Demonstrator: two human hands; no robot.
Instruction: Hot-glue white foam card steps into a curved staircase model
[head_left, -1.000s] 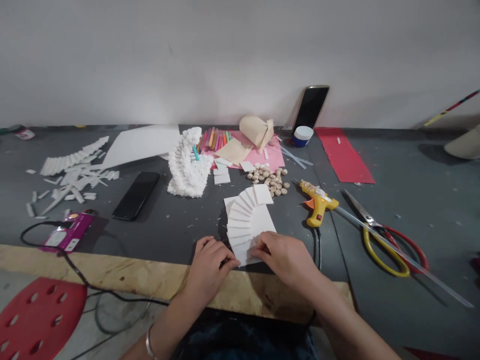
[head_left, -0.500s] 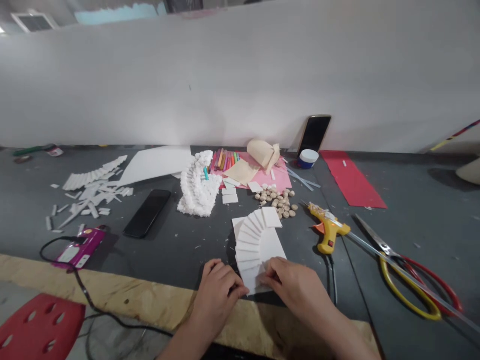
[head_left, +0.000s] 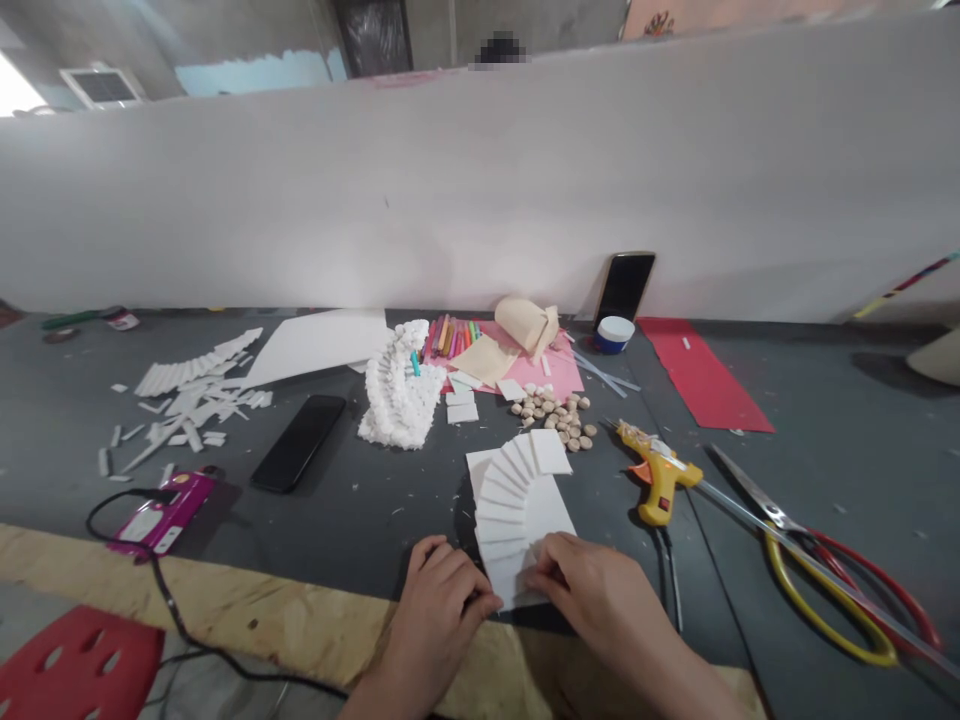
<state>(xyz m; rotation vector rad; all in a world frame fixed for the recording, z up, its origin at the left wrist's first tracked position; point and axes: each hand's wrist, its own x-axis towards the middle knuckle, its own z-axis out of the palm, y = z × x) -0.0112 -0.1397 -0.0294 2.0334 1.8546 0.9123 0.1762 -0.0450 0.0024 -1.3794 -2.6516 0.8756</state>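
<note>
A white model of curved steps (head_left: 520, 510), built from overlapping foam-board pieces on a white base, lies near the front edge of the dark table (head_left: 825, 440). My left hand (head_left: 441, 608) grips its near left corner, fingers curled against the bottom step. My right hand (head_left: 592, 590) pinches the bottom step from the right side. Both hands press on the same near end of the model.
A yellow glue gun (head_left: 658, 474) and red-and-yellow scissors (head_left: 825, 565) lie to the right. A black phone (head_left: 298, 442), a white foam spiral (head_left: 400, 385), wooden discs (head_left: 553, 408), coloured markers, pink and red paper, white scraps at left, and a magenta device with a cable lie around.
The view has tilted upward, so everything sits lower in the picture and more wall shows. Both hands remain on the near end of the white steps.
</note>
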